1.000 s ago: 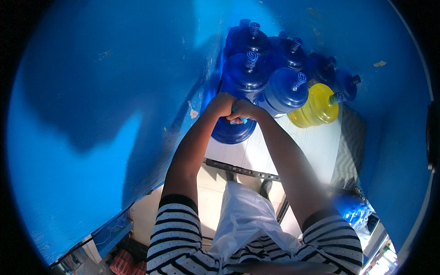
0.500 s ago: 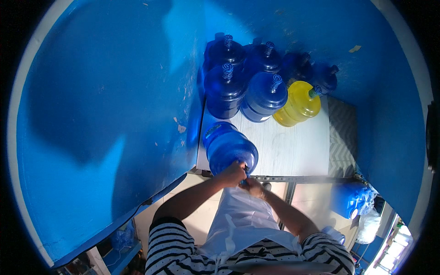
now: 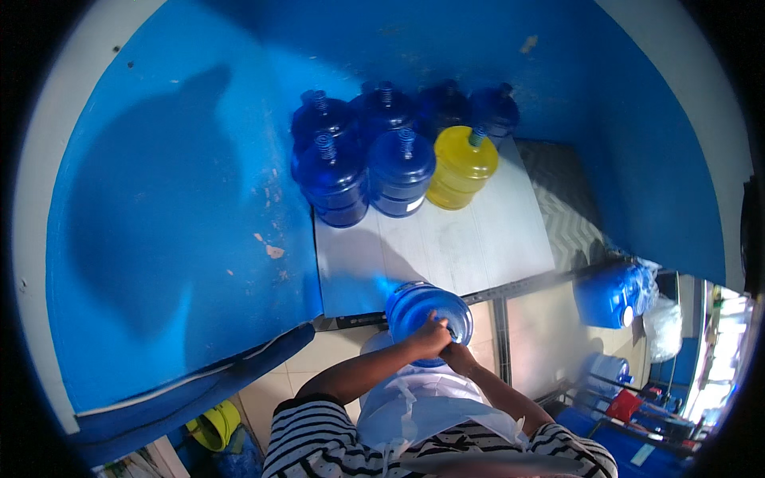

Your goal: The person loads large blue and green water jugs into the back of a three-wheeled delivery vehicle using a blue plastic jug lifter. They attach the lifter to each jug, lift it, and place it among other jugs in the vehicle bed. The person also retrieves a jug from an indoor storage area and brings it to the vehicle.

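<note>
A blue water jug (image 3: 413,307) is held close in front of my apron, its neck toward me. My left hand (image 3: 431,336) and my right hand (image 3: 456,358) are both closed round its neck, side by side. In this view the jug overlaps the front edge of a white board (image 3: 478,251); whether it touches the edge I cannot tell. Farther back on the board stand several upright blue jugs (image 3: 401,171) in rows and one yellow jug (image 3: 464,166), all with capped necks.
Blue walls (image 3: 159,199) enclose the board on the left, back and right. A grey patterned mat (image 3: 562,199) lies to its right. Below on the right are a blue container (image 3: 610,295), a clear plastic bag (image 3: 661,327) and a metal rack (image 3: 637,414). A yellow vessel (image 3: 213,426) sits lower left.
The blue jug has come off the board's surface toward my body, with both hands still on its neck. My view has turned, so the standing jugs appear farther left.
</note>
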Motion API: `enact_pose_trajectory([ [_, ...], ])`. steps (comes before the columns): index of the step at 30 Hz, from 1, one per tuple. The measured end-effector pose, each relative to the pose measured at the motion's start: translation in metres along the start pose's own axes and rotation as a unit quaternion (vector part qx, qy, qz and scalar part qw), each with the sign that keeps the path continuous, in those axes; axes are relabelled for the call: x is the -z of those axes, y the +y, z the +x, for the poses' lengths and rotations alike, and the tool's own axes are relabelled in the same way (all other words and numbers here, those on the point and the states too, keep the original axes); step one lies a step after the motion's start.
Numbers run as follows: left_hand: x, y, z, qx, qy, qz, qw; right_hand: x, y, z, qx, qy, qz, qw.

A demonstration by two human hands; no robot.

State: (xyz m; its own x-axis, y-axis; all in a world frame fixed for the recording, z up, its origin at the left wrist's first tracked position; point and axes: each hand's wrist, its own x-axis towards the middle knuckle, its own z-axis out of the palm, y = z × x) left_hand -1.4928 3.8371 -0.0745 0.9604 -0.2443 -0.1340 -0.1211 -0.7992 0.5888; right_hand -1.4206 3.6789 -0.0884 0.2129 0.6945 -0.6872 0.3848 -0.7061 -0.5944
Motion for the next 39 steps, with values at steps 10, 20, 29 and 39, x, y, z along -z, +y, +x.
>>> enact_pose_trajectory([
  [10,-0.037,0.211,0.042,-0.044,-0.127,-0.058,0.989,0.006,0.064,-0.232,-0.038,0.048,-0.024,0.998],
  [20,-0.067,0.338,0.143,-0.228,-0.158,-0.003,0.961,0.005,0.138,-0.359,-0.184,0.205,0.118,0.954],
  [29,-0.058,0.426,0.316,-0.473,-0.209,0.074,0.853,0.070,0.216,-0.400,-0.257,0.461,0.225,0.819],
  [39,-0.055,0.537,0.483,-0.601,-0.208,0.039,0.771,0.164,0.306,-0.464,-0.255,0.594,0.371,0.667],
])
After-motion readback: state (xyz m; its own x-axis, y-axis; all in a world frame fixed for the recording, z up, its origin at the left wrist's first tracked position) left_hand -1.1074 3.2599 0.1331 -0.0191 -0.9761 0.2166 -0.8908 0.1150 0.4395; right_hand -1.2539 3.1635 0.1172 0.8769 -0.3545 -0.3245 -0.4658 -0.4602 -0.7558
